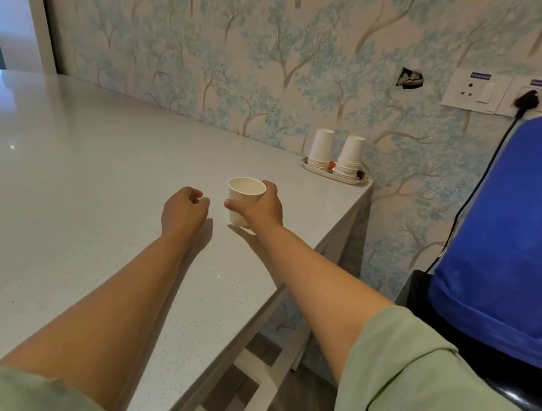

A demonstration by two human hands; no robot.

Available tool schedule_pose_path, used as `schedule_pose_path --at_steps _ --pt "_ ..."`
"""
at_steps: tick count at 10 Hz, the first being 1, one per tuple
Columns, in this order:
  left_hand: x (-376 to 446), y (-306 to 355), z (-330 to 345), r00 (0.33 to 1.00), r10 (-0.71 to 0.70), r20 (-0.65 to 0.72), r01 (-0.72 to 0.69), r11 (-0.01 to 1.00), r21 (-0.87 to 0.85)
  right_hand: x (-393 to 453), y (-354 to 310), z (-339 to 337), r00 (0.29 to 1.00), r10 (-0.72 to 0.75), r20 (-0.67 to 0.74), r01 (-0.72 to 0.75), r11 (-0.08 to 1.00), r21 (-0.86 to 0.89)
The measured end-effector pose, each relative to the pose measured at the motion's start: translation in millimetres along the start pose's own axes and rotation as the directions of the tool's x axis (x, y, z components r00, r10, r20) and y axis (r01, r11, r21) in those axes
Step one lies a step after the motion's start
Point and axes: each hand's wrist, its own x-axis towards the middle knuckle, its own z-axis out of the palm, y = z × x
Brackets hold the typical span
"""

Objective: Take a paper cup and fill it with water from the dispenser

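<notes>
- Here, the right hand [264, 209] wraps a small white paper cup [244, 200], thumb on the near wall and fingers curled round the far side; the cup stands upright, mouth up, and looks empty.
- Whether the cup's base touches the pale speckled stone surface [57, 213] or hangs just above it cannot be told; a shadow lies directly beneath it.
- The left hand [185, 210] is curled into a loose fist holding nothing, just beside the cup on its left, low over the surface.
- Key relation: the water dispenser, a dark glossy body [516, 365] topped by a bottle under a blue cloth cover [518, 235], stands off the surface to the right of both hands. The right hand is the nearer one and already carries the cup, so the coming move is judged to be a rightward swing past the surface's edge.
- The dispenser's tap is not visible, so its height and position cannot be told.
- Materials: the cup is thin, matte, tapered paper with a rolled rim, likely to dent under a tight squeeze; the surface is smooth and faintly reflective.
- Two stacks of inverted white paper cups [335, 153] sit in a shallow white oval tray [305, 165] at the far corner, well apart from the hands.
</notes>
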Motion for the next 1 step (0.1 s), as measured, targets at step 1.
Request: schedule_pose_path --at_steps 1 --pt "-0.7 0.5 1.5 1.0 0.008 -0.012 -0.008 1.0 0.026 -2.7 -0.6 -5.9 0.999 -0.037 -0.021 0.036 0.998 -0.042"
